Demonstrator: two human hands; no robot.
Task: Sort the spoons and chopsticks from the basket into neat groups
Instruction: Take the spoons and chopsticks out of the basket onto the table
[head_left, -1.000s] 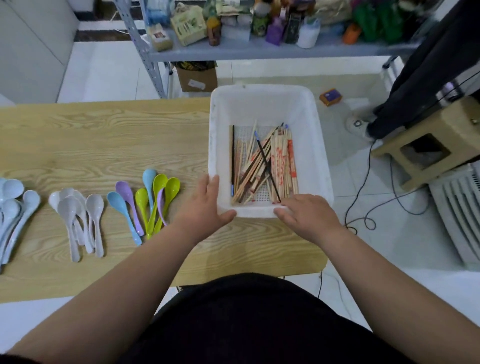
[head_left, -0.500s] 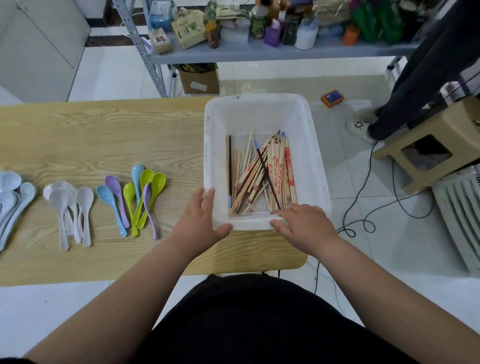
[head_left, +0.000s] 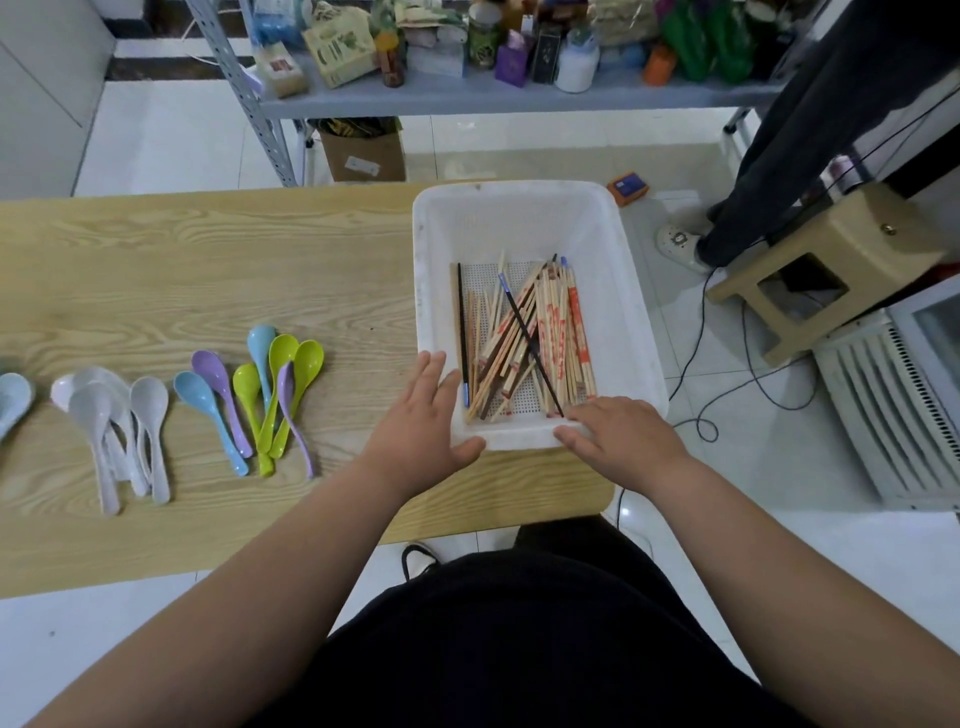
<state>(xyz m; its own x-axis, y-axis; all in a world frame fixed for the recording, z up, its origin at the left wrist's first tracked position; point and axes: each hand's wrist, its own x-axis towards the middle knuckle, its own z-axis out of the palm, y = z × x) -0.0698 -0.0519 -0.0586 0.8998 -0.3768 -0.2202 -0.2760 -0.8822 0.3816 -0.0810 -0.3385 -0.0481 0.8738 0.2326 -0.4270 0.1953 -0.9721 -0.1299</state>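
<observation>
A white plastic basket stands at the right end of the wooden table, overhanging its right edge. Inside lie several chopsticks: mostly wooden ones, some in red-printed paper, and a few dark ones. My left hand presses straight fingers against the basket's near-left corner, thumb along the front rim. My right hand rests flat on the near-right rim. To the left on the table lie a group of coloured spoons, a group of white spoons and pale blue spoons at the edge of view.
A metal shelf full of boxes and bottles stands behind the table, with a cardboard box under it. On the floor to the right are a person's leg, a tan stool, cables and a white appliance.
My view has shifted slightly. Both hands have stayed at the basket's near corners, and the gap between the basket and the coloured spoons looks a little wider.
</observation>
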